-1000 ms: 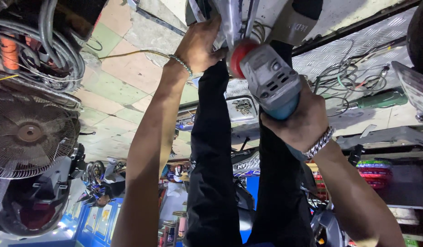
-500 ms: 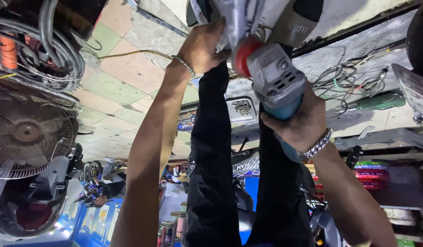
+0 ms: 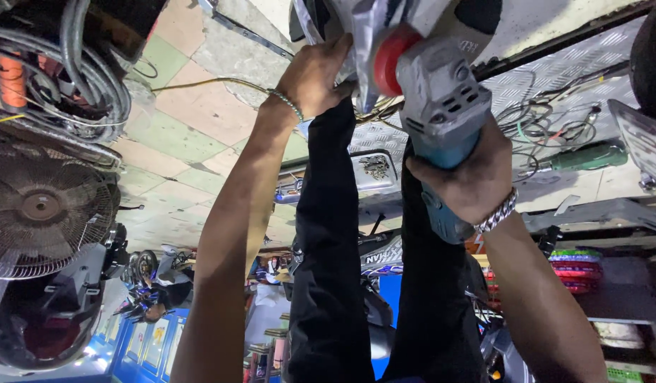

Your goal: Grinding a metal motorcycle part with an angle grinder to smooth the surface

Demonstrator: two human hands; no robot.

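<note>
Angle grinder [image 3: 441, 106], grey at the head and teal along the body, sits in the upper middle of the view with its red guard [image 3: 388, 60] pointing up and left toward a shiny metal part [image 3: 367, 32] at the top edge. The right hand [image 3: 470, 174] is wrapped tight around the teal body of the grinder, fingers closed on it, and a chain bracelet [image 3: 499, 213] shows at that wrist. The left hand [image 3: 317, 74] reaches up just left of the grinder, its fingers curled over the edge of the metal part and touching it; a thin beaded bracelet [image 3: 289, 105] circles that wrist. The grinder's head lies just beside the left hand's fingertips, with the metal part between them. Whether the disc itself touches the metal cannot be told, since the guard and the part hide it.

Between the two forearms run the person's legs in black trousers [image 3: 328, 269]. The whole scene appears upside down: a tiled floor [image 3: 193, 106] in green and tan fills the upper left, with a bundle of cables [image 3: 79, 64] at the far left. Below them sits a round fan [image 3: 40, 209] with a wire grille. On the right, a sheet of patterned tread plate [image 3: 555, 71] carries loose wires, and a green tool [image 3: 587, 156] lies on it, well apart from the hands.
</note>
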